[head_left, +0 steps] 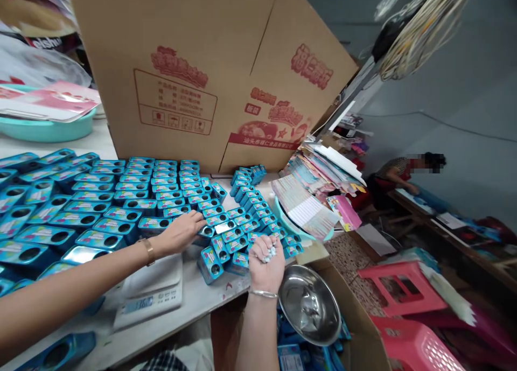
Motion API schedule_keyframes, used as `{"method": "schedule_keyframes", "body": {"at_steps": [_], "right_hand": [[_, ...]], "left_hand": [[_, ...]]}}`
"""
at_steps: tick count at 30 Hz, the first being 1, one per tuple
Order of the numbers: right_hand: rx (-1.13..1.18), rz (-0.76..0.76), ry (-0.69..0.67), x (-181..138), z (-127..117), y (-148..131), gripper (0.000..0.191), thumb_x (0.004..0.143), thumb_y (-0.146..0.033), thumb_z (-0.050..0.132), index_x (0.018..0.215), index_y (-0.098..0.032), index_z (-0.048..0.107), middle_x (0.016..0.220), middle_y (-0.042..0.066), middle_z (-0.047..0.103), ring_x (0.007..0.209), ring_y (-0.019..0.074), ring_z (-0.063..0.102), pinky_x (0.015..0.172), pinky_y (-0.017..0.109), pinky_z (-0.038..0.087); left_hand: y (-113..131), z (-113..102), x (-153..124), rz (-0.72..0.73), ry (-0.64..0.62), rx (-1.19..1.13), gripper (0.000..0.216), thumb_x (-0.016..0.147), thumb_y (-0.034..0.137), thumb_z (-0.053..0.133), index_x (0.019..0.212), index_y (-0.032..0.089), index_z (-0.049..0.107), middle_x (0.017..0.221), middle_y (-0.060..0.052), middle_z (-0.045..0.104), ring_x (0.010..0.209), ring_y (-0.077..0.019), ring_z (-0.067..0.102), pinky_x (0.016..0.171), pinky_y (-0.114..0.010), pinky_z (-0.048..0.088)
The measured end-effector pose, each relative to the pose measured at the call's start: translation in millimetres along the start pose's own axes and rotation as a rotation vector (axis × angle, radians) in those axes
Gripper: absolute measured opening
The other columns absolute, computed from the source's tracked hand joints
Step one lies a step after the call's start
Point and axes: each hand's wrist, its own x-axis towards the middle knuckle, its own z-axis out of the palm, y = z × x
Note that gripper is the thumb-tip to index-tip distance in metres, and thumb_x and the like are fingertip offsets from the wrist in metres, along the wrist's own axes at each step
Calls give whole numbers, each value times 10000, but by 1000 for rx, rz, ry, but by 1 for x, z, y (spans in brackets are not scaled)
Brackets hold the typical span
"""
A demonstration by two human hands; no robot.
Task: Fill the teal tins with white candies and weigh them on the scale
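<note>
My left hand reaches over the digital scale to the rows of small blue tins, each with a dark round hole in its top. Its fingers are closed on a blue tin at the front edge of the group. My right hand is palm up, fingers curled around several small white pieces, perhaps candies. It is just in front of more blue tins. Below and to its right, a shiny metal bowl rests over a carton holding more blue packs.
A large cardboard box stands behind the tins. Turquoise basins hold papers at left and right. Stacked paper sheets lie at back right. Red plastic stools stand on the floor. Another person sits at a far table.
</note>
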Motion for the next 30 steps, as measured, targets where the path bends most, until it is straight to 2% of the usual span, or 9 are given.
{"method": "schedule_keyframes", "body": {"at_steps": [2,4,8,12,14,18,21,25,30], "right_hand": [[10,5,5,-1,2,0,225,852,-178,596,709,-205,424,598,-95,407,446,38,375,391,126,317],[25,12,23,-3,4,-2,221,855,-165,585,709,-204,424,592,-96,403,440,37,376,384,128,313],[21,33,26,-11,3,-8,212,874,-143,551,717,-207,424,590,-96,407,437,40,379,379,133,315],[-45,76,-25,-12,1,-3,203,882,-129,531,726,-211,431,606,-90,430,448,45,384,394,143,340],[-53,128,-34,-10,4,10,204,885,-139,537,726,-210,430,609,-89,431,450,44,384,398,142,342],[-9,256,-17,-5,21,49,218,900,-160,526,717,-208,417,595,-93,405,447,41,381,389,131,318],[2,333,-23,-3,32,73,220,917,-168,500,719,-208,412,597,-94,396,439,39,367,385,128,304],[-31,368,-60,-4,36,86,223,914,-189,523,722,-209,413,598,-97,386,437,39,352,386,126,307],[-73,378,-93,-6,35,91,213,907,-210,555,739,-213,424,613,-94,385,456,44,347,393,119,315]], "left_hand": [[2,6,5,-25,15,-4,258,816,99,575,1058,163,639,1003,-108,615,963,-267,549,812,-379,453],[5,7,6,-67,41,-14,382,806,98,581,1186,134,597,1105,-146,616,1034,-294,552,856,-410,457],[4,-22,-27,-166,77,-46,752,833,288,655,1485,144,307,1399,-192,487,1254,-324,478,1005,-447,418],[9,-68,-120,-225,26,-115,730,877,470,620,1507,269,311,1419,-115,523,1253,-274,518,1024,-385,419],[20,-77,-176,-313,3,-63,720,836,479,659,1481,319,380,1327,-82,608,1163,-290,577,976,-410,441],[49,-52,-268,-416,20,76,851,761,400,685,1521,404,300,1276,-40,671,1132,-345,617,990,-519,431],[67,-18,-306,-573,143,117,845,801,348,566,1544,441,175,1220,-42,701,1070,-362,655,896,-552,484],[77,3,-319,-675,198,70,851,793,298,454,1540,481,88,1162,2,729,1004,-342,692,803,-535,540],[75,-23,-286,-564,309,27,877,764,271,476,1550,447,129,1136,13,731,942,-320,699,833,-504,514]]}}
